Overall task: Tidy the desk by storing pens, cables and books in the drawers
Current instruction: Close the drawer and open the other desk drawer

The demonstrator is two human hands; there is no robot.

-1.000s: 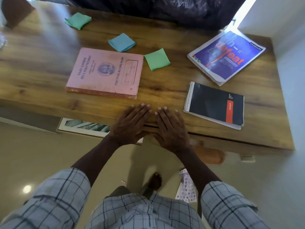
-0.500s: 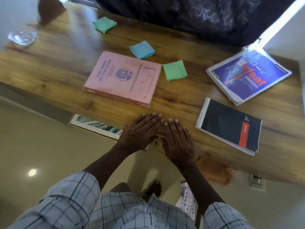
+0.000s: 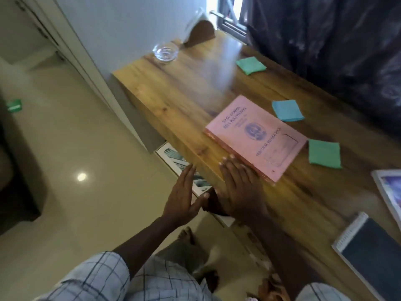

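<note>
A pink record book (image 3: 256, 137) lies on the wooden desk (image 3: 186, 94) near its front edge. My right hand (image 3: 240, 190) lies flat on the desk with straight fingers, fingertips touching the book's near edge. My left hand (image 3: 182, 196) hangs off the desk edge, fingers straight, holding nothing. A dark spiral notebook (image 3: 373, 255) sits at the right near the front edge. A blue-covered book (image 3: 390, 190) is cut off at the right. No drawer shows.
Three folded cloths lie on the desk: green (image 3: 250, 65), blue (image 3: 287, 110), green (image 3: 324, 154). A glass bowl (image 3: 165, 52) stands at the desk's far left corner. A framed picture (image 3: 184, 168) lies on the floor under the desk. Dark plastic (image 3: 336, 40) covers the back.
The view swung left. My left hand came off the desk edge and now hangs beside it. My right hand slid left to the pink book.
</note>
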